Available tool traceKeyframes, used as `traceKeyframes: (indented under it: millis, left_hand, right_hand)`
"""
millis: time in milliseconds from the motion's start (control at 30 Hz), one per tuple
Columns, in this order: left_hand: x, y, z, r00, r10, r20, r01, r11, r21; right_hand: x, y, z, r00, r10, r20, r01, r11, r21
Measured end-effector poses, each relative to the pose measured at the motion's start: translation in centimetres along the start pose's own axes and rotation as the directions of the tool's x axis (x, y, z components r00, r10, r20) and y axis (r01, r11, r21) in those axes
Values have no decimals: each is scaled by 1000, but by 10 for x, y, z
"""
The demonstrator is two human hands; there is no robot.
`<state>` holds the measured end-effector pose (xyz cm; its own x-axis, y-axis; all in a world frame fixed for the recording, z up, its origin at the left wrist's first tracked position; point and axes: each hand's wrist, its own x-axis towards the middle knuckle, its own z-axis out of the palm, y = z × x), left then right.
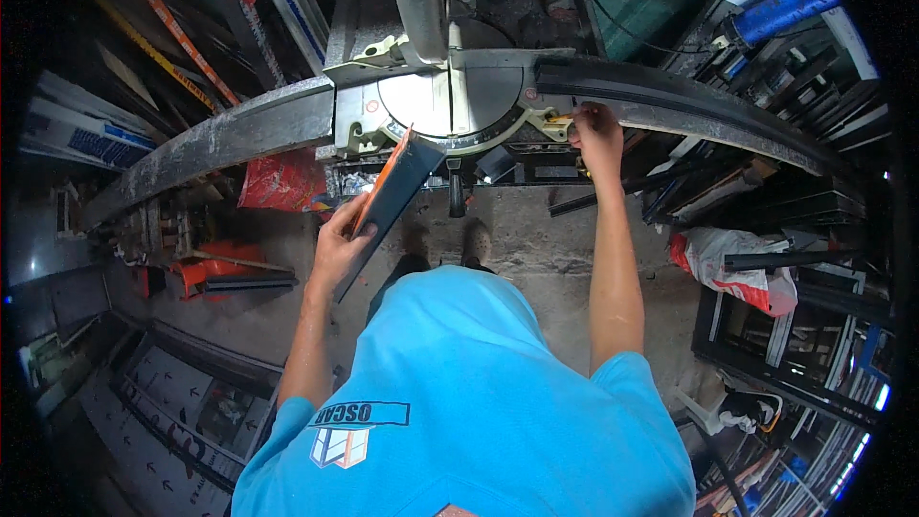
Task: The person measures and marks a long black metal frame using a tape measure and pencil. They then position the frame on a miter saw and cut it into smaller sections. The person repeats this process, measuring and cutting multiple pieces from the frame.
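Observation:
My left hand (340, 244) is closed around a dark grey metal profile (407, 187) with an orange face along one side. The profile is tilted, its upper end near the front edge of the mitre saw's round table (412, 101). My right hand (597, 139) is at the right front corner of the saw base, fingers pinched together. By its fingertips shows a thin yellow, pencil-like thing (558, 118), too small to make out fully. Upright over the table stands the saw's clear guard (418, 10). Below the table's front edge sticks out a dark handle (456, 193).
A long dark profile (651, 86) lies on the right support rail. The left rail (239, 124) runs outward. Leaning lengths of profile crowd both sides. A red bag (278, 180) hangs under the left rail; a white-and-red sack (737, 268) stands at right. Dark frames (766, 364) lie lower right.

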<state>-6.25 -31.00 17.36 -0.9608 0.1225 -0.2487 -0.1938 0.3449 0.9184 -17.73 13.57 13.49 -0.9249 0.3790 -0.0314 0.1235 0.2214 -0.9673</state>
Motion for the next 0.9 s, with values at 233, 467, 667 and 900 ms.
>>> traceKeyframes:
  millis: [233, 467, 667, 900]
  left_hand:
    - [24, 12, 12, 997, 80, -1, -80, 987, -140]
    - [48, 15, 21, 985, 149, 82, -138, 983, -123]
    - [76, -3, 47, 911, 410, -30, -410, 900, -149]
    - [80, 0, 76, 891, 398, -221, -449, 846, -287]
  right_hand:
    - [-8, 13, -3, 1000, 18, 7, -16, 983, -180]
    - [-54, -20, -11, 984, -19, -176, 38, 994, 105]
    - [-92, -129, 49, 837, -534, 121, 543, 839, -46]
    - [-78, -186, 121, 537, -737, 410, 729, 161, -665]
